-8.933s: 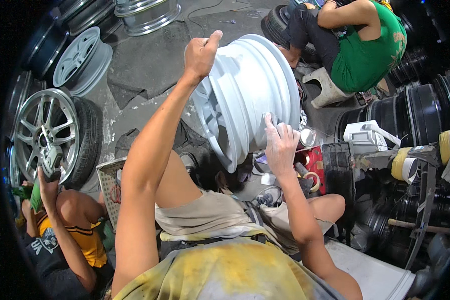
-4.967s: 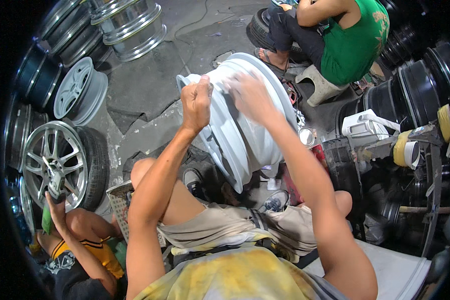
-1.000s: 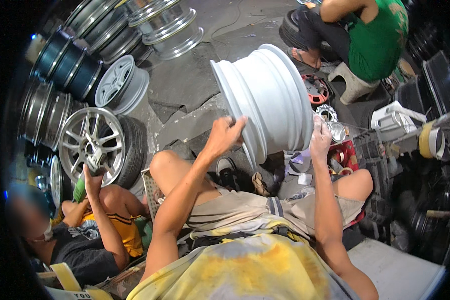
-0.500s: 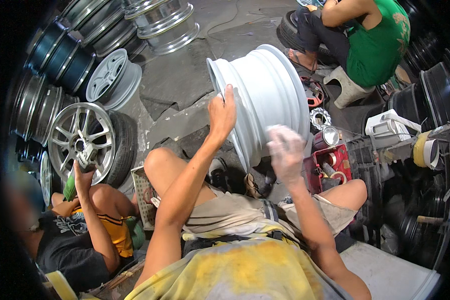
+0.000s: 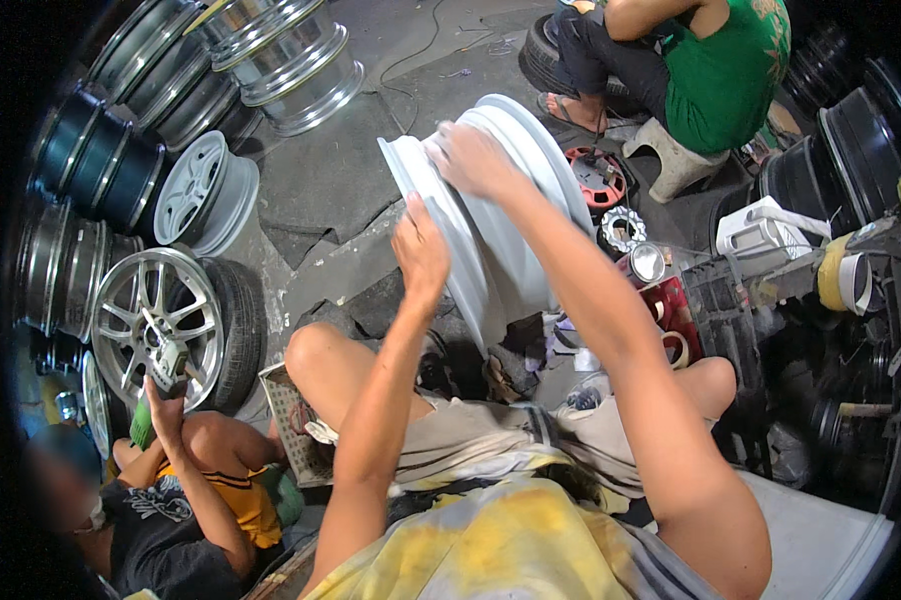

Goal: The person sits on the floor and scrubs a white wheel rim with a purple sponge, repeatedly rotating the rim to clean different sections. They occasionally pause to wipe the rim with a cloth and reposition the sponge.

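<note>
A pale grey wheel rim (image 5: 516,190) stands on its edge in front of my knees. My left hand (image 5: 419,252) is closed on its left flange, with one digit pointing up along the metal. Reaching across the barrel, my right hand (image 5: 468,160) lies against the surface near the upper left flange. Motion smears its fingers, and whether anything is under them is hidden.
At left, a person holds a green-handled tool (image 5: 156,395) against a silver wheel (image 5: 161,325) with a tyre. Another person in green (image 5: 726,75) sits on a stool (image 5: 671,165). Stacked rims (image 5: 281,65) line the back left. A red tray (image 5: 676,315) with tape stands by my right knee.
My right hand has swept from the rim's near right side up and left across its barrel. My left hand remains at the left flange. The whole view has shifted slightly.
</note>
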Demonstrator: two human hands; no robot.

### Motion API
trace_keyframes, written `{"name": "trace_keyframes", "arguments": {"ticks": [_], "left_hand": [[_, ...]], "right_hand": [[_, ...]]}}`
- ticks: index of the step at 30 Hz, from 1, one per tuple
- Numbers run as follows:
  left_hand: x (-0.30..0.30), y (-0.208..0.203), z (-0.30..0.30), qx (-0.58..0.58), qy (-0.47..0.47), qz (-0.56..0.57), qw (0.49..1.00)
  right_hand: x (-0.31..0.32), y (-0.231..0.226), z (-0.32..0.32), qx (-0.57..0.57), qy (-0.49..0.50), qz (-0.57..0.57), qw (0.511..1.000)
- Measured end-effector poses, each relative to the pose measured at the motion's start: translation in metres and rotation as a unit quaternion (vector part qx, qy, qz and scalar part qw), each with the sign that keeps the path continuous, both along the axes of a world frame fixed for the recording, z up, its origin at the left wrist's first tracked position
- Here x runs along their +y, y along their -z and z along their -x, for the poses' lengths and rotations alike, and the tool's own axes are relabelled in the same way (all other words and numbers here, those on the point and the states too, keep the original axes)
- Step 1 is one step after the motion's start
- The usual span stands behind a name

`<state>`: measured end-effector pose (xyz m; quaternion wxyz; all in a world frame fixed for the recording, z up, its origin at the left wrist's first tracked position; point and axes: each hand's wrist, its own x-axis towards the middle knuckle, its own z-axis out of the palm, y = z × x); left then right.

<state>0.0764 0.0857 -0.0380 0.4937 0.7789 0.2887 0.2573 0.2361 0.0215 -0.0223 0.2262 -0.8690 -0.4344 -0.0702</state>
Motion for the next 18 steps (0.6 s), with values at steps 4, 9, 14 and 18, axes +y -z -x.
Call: {"name": "trace_keyframes", "arguments": {"ticks": [4, 9, 14, 18], "left_hand": [[0.028, -0.001, -0.036, 0.002, -0.028, -0.021, 0.999], [0.000, -0.009, -0.014, 0.032, -0.005, 0.013, 0.999], [-0.028, -0.005, 0.004, 0.026, 0.034, 0.098, 0.994], [-0.009, 0.000, -0.011, -0.078, 0.040, 0.260, 0.962]], "right_hand": [[-0.116, 0.062, 0.109, -0.185, -0.066, -0.155, 0.968], [-0.134, 0.038, 0.096, -0.237, -0.105, -0.027, 0.965], [-0.004, 0.013, -0.041, -0.041, -0.023, 0.121, 0.991], [0.012, 0.018, -0.001, 0.018, 0.050, -0.041, 0.998]]}}
